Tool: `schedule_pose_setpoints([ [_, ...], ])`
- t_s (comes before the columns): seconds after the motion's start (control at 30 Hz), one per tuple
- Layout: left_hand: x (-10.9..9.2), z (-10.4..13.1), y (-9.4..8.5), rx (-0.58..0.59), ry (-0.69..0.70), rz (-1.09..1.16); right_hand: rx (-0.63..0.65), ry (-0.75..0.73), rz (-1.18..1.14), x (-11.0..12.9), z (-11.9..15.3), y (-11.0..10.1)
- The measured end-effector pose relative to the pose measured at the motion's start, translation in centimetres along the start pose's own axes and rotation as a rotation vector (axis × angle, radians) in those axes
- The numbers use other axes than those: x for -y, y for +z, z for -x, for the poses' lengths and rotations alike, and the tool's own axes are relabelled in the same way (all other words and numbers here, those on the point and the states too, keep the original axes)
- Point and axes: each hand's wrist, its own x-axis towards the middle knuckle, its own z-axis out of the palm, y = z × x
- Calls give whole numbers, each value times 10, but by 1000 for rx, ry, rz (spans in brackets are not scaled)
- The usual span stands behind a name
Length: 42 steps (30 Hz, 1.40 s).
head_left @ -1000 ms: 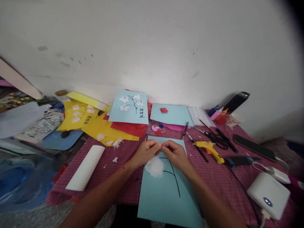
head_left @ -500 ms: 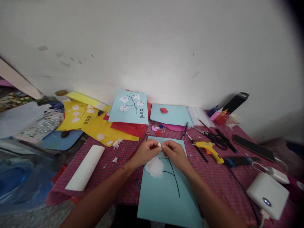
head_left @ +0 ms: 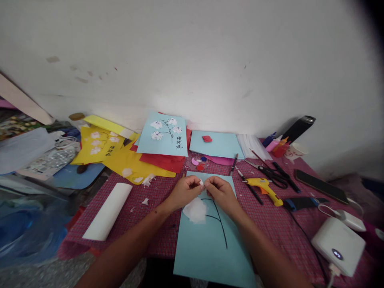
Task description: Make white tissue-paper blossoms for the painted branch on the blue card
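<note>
Over the top part of a light blue sheet of paper (head_left: 207, 256), my two hands meet fingertip to fingertip. My left hand (head_left: 185, 193) pinches a small bit of white tissue paper (head_left: 202, 182). My right hand (head_left: 221, 193) is also closed, its thumb and fingertips pressed at the same bit, which is mostly hidden. Below my left hand lies a white tissue paper clump (head_left: 195, 210) on the sheet. A dark branching stem line (head_left: 221, 224) runs down the sheet beside it.
A white paper roll (head_left: 108, 212) lies at left. Behind stands a blue card with white blossoms (head_left: 163, 134). To the right are a yellow glue gun (head_left: 264, 189), black scissors (head_left: 273, 177), a blue-handled knife (head_left: 301, 203) and a white power bank (head_left: 339, 246) with a cable.
Almost nothing differs. My fingers shift very slightly at the tissue bit, and the sheet and tools stay in place.
</note>
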Motion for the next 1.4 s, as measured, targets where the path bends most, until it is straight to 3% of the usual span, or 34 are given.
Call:
schedule_pose_setpoints([
  [0.37,4,2,1,-26,179,-277,-49,-157,198,-3,2,1],
  [0.9,1,1,0,-41,99,-154,-17,45,-65,-2,-1,-1],
  [1.4,5,1,-4,-109,17,72,-58,57,-118,-10,0,3],
])
